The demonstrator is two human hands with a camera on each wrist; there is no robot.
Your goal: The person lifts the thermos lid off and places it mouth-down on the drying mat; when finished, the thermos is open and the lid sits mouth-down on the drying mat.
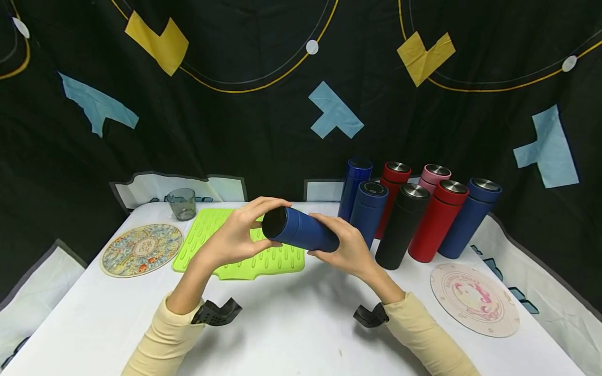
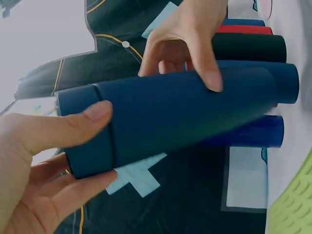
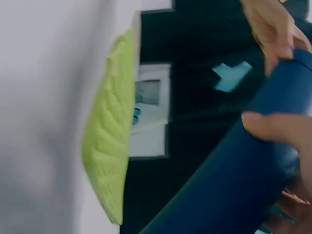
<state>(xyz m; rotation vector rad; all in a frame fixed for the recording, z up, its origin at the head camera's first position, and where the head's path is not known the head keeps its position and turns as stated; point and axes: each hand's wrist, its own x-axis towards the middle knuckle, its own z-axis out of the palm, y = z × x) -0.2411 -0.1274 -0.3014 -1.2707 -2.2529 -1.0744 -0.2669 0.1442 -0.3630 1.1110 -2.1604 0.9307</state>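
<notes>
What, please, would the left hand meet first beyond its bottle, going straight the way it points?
Along the held blue bottle, the left hand would probably meet the right hand gripping it; depth is unclear.

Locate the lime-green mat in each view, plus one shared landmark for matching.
Head: lime-green mat left of centre on the table, partly hidden by the left hand.
Left wrist: lower right corner, cut off by the frame.
Right wrist: tall, narrow shape left of centre.
Shared landmark: held blue flask, near mid-frame in head and left wrist; lower right in right wrist.
</notes>
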